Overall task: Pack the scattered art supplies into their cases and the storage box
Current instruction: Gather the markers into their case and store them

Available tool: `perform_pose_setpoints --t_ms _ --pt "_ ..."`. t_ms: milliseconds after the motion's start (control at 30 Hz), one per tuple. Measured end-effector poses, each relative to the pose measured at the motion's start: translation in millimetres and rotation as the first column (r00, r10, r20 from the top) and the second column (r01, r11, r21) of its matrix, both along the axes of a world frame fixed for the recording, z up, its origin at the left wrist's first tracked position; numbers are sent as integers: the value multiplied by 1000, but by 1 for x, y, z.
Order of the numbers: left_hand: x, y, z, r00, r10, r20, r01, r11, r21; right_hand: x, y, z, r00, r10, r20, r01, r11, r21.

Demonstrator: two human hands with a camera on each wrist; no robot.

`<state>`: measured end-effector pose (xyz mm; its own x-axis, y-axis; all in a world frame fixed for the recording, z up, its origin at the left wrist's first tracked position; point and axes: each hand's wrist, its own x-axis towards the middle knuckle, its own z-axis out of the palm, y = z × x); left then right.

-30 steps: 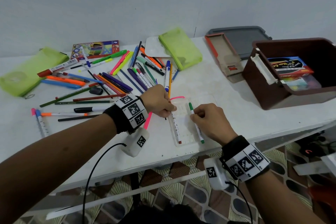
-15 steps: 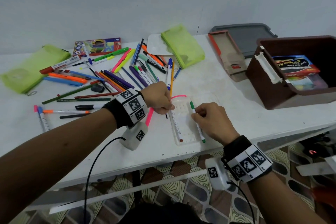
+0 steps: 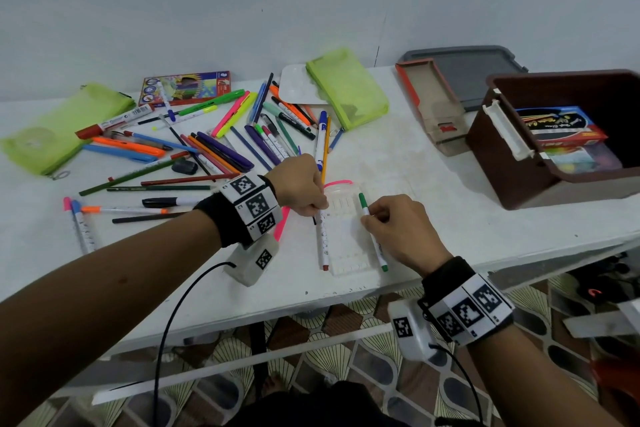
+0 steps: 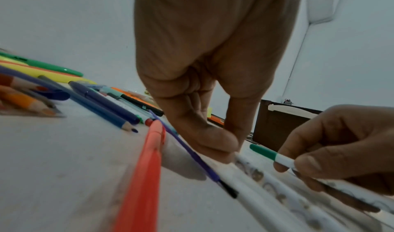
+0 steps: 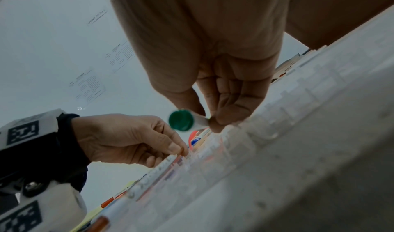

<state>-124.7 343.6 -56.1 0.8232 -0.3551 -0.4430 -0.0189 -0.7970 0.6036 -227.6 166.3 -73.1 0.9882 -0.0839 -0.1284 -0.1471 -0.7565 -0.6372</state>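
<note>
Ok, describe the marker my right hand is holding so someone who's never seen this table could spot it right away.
Start at the brown storage box on the white table, then look toward the table's front edge for the clear ridged marker case. The green-capped marker lies along the case's right side, pinched by the right hand. Its neighbour on the left side has a red end, not green.

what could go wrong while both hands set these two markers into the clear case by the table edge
The clear marker case lies close to the table's front edge; pressing hard could slide it off. The right hand pinches the green marker near its cap end, so the tail might miss its slot. The left hand pinches the red-tipped marker beside a loose pink pen, which could be knocked.
</note>
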Motion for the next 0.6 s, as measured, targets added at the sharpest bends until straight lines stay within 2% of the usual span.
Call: perform_pose_setpoints --t_ms 133,300,400,600 --pt "1 3 0 999 30 19 -30 1000 -9 2 -1 2 1000 16 -11 -16 1000 -19" --pt "0 6 0 992 80 -97 -90 991 -96 6 13 4 997 69 -21 -69 997 20" --pt "0 4 0 991 95 -94 -107 986 -126 13 20 5 994 93 -57 -91 995 38" --pt "5 2 8 978 111 -178 -142 975 -169 21 25 13 993 98 -59 -95 994 54"
